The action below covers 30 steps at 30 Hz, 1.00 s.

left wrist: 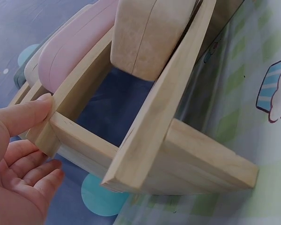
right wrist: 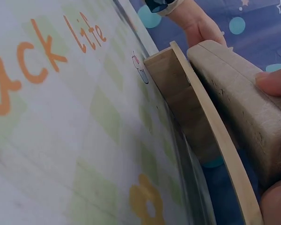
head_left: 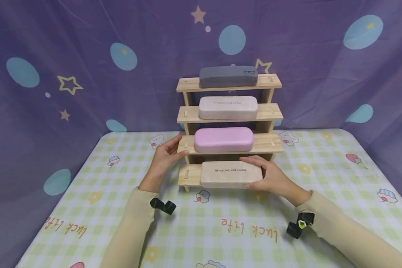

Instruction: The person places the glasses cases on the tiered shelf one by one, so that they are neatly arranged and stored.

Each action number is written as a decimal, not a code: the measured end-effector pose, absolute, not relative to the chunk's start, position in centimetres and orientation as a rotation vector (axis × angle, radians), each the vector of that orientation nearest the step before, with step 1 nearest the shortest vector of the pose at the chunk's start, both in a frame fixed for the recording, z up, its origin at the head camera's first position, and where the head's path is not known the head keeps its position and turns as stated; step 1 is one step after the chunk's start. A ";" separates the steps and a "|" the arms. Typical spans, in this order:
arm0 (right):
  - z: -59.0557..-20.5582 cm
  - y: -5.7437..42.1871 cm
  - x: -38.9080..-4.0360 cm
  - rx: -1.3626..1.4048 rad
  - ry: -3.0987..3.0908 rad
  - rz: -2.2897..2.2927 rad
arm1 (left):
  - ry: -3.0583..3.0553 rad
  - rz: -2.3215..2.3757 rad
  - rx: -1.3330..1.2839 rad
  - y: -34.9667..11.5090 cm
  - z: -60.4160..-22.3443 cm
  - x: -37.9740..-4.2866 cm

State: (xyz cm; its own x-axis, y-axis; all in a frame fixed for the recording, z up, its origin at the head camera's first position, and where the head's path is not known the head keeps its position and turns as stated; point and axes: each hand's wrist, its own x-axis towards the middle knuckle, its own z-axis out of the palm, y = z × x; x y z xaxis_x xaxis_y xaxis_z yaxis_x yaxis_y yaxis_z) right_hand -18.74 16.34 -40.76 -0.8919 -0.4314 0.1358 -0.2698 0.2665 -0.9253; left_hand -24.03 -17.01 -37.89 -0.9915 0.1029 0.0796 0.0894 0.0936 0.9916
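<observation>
A four-step wooden display rack (head_left: 267, 141) stands on the table. At its lowest step, a beige glasses case (head_left: 231, 178) printed "REFUELING FOR CHINA" is gripped at its right end by my right hand (head_left: 273, 178), thumb on the near side and fingers across the far side. The right wrist view shows the case (right wrist: 239, 89) slightly tilted over the board; whether it fully rests there I cannot tell. My left hand (head_left: 164, 160) pinches the left end of the step above, its thumb (left wrist: 33, 110) against the board. A pink case (head_left: 223, 140) lies on that step.
Higher up the rack sit a pale case (head_left: 227, 108) and, on the top step, a grey case (head_left: 228, 77) with a glasses mark. A checked tablecloth (head_left: 194, 230) covers the table. Behind the rack hangs a purple curtain (head_left: 160, 93).
</observation>
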 end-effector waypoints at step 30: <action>-40.9 16.1 -19.0 -0.844 2.568 -1.513 | 2.354 2.057 0.187 -16.9 -37.9 -24.0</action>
State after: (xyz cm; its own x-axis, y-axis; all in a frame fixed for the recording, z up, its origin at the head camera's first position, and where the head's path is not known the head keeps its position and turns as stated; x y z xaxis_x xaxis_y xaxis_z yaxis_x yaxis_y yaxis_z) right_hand -19.01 16.10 -40.94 -0.8507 -0.4726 0.2302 -0.4304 0.3747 -0.8212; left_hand -24.02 -16.93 -37.86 -0.9928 0.0962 0.0708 0.0831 0.1304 0.9880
